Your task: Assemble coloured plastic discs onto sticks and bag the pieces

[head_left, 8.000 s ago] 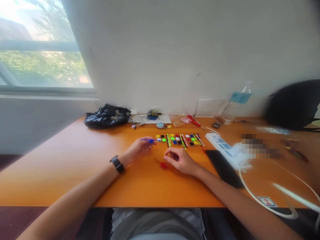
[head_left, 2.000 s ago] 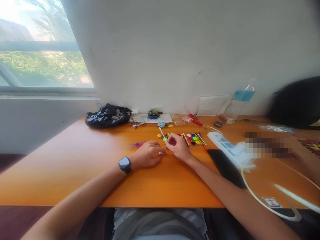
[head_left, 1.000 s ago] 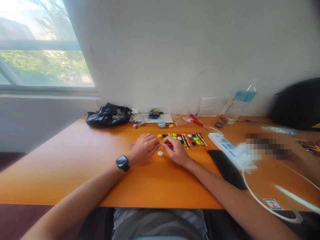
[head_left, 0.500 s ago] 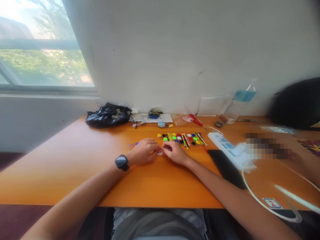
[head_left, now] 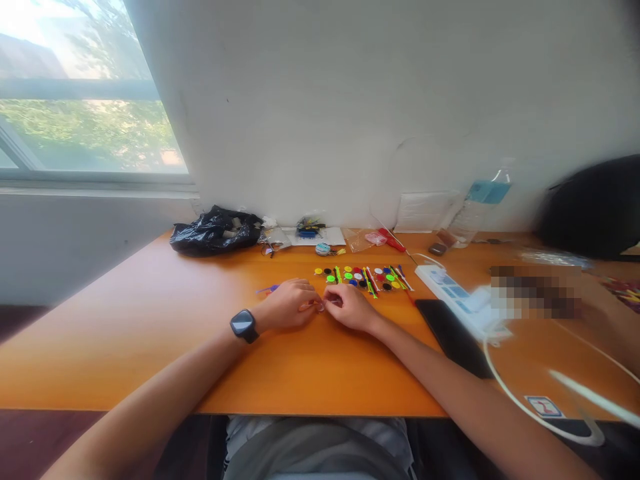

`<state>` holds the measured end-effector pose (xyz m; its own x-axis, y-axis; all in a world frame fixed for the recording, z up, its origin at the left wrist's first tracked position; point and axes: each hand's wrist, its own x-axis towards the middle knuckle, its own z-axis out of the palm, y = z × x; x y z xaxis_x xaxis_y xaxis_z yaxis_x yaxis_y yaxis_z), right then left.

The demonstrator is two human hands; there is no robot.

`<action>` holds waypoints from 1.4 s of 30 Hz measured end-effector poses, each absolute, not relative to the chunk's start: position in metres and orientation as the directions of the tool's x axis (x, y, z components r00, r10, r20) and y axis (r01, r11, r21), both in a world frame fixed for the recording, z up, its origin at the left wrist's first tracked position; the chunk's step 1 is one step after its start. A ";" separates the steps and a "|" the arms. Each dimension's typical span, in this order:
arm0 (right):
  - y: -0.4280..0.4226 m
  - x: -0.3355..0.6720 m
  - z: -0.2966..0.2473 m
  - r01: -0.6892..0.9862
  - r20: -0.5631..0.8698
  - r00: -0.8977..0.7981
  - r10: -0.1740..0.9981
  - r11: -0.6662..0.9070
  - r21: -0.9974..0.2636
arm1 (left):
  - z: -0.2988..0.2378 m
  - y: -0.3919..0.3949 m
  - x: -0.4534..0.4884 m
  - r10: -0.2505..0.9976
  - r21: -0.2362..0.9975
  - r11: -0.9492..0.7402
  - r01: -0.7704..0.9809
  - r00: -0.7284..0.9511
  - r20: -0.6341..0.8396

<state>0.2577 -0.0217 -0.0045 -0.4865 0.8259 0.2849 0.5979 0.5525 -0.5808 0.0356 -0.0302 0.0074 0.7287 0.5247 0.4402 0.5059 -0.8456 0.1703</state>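
Observation:
My left hand [head_left: 291,303], wrist in a dark smartwatch [head_left: 243,324], has its fingertips pinched at a small pale round piece [head_left: 321,307]. Fingertips of my right hand [head_left: 350,306] are pinched together right beside that piece; what they hold is mostly hidden by the fingers. Both hands nearly meet low over the table. Just beyond them lie several small coloured discs, such as a yellow disc [head_left: 319,271] and a green disc [head_left: 349,275], among thin plastic sticks [head_left: 371,283]. A small blue-purple piece [head_left: 271,289] lies behind my left hand.
At the back left sits a black plastic bag [head_left: 215,230]. A white power strip [head_left: 453,297] and a black phone [head_left: 453,337] lie to the right, with a white cable [head_left: 505,380]. A clear bottle [head_left: 473,210] leans near the wall. Part of another person's arm [head_left: 607,333] shows at the right.
The pale round piece has turned between the fingertips and shows less of its face. My fingers have shifted slightly; the discs and sticks have stayed put.

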 end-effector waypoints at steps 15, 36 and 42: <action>-0.011 0.261 -0.013 0.442 0.207 -0.518 0.830 0.466 -0.766 | 0.004 -0.031 0.038 0.559 0.175 -0.819 0.546 0.693 0.456; -0.001 0.256 -0.020 0.478 0.149 -0.501 0.853 0.416 -0.773 | 0.008 -0.030 0.042 0.601 0.195 -0.794 0.575 0.701 0.384; 0.002 0.253 -0.024 0.498 0.122 -0.497 0.859 0.398 -0.770 | 0.004 -0.031 0.041 0.664 0.215 -0.742 0.635 0.652 0.365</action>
<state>0.2532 0.0025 -0.0238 -0.4975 0.8589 0.1220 0.4983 0.3980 -0.7703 0.0415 -0.0307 0.0039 0.6523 0.6641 0.3653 0.6351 -0.7420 0.2146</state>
